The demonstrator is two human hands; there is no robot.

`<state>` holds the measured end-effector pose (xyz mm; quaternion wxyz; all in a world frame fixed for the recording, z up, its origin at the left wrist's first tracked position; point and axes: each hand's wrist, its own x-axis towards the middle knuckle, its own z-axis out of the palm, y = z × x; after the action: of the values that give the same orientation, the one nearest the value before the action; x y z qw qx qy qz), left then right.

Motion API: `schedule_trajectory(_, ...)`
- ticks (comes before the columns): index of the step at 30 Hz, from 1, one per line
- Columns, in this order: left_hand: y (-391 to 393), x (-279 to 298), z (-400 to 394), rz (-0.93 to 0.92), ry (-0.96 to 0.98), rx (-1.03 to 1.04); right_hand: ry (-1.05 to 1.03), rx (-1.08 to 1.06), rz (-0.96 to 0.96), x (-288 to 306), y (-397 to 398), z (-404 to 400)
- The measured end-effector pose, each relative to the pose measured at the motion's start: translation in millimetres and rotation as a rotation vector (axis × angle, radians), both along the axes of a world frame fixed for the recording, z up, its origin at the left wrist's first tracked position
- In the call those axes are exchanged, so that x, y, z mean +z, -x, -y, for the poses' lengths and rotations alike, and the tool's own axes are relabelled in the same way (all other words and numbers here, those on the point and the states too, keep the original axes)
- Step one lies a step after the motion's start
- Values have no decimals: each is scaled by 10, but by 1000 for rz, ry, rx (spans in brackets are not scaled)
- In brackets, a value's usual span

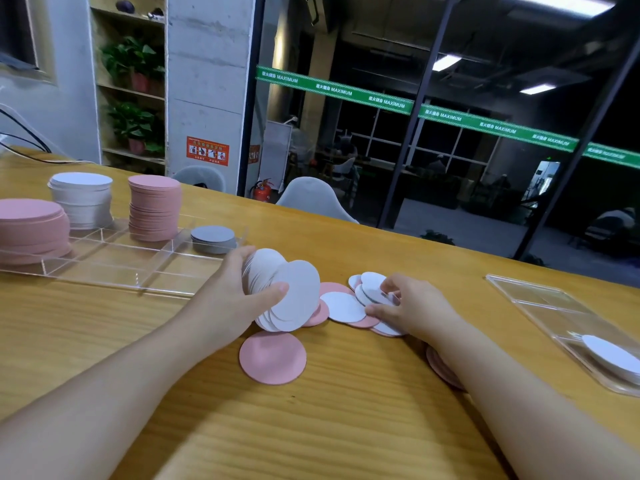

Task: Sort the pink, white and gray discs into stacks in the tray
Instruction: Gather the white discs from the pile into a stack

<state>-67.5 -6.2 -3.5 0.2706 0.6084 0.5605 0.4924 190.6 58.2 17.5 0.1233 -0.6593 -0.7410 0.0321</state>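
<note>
On the wooden table [104, 341], the left hand [235, 296] grips a fanned bundle of white discs [284, 289], thumb across the front face and fingers curled behind; the bundle stands nearly on edge, its faces turned toward the right, its lower rim touching the table. Just beside it, the right hand [412, 306] pinches a few small white discs [372, 289] lifted at a tilt from the loose pile of pink and white discs [343, 308] lying flat between the hands. A single pink disc [272, 358] lies flat nearer the person. Off to the left, the clear tray [114, 268] holds a low pink stack [31, 226], a white stack [83, 199], a tall pink stack [154, 207] and a short gray stack [213, 239], each upright in its own compartment. Far right, a second clear tray [540, 299] holds a white disc [609, 358].
</note>
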Motion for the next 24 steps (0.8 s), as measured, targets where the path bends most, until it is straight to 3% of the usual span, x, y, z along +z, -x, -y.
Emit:
schedule_trajectory(4, -4, -10, -2, -7, 0, 8, -127, 92, 332, 38, 129, 32)
schedule_trajectory(9, 5, -10, 1, -15, -8, 13, -203, 69, 293, -113, 109, 17)
schedule_trajectory(11, 3, -17, -7, -15, -7, 9, -266, 97, 201, -144, 45, 43)
schedule_trajectory(14, -25, -9, -10, -25, -6, 3, -370, 187, -169, -115, -3, 97)
schedule_trajectory(16, -31, 0, -8, -23, -6, 4, -397, 356, -348, -13, 64, 143)
schedule_trajectory(20, -23, -5, -5, -14, -5, 0, -352, 558, -449, 119, 202, 249)
schedule_trajectory(24, -6, -19, -5, -19, -12, -7, -345, 541, -510, 23, 332, 299)
